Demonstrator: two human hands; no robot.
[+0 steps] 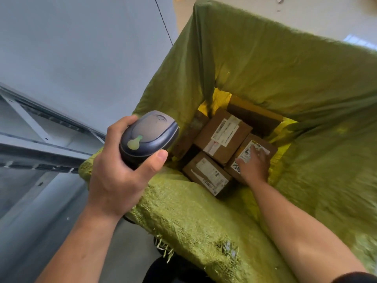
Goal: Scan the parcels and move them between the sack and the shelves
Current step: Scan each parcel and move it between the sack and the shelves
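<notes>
Hugging sack (265,64) wall, parcel (266,144) under right hand (254,165)

The right hand (254,166) is covering much of the label on the right-hand parcel (263,142). Blur is smearing its fingers, so grip or plain touch is not resolving. The left hand (116,180) is hiding the scanner (149,135) handle. The sack (265,68) is blurring rightward and running off frame. The left edge is cutting the shelf (40,144).
</notes>
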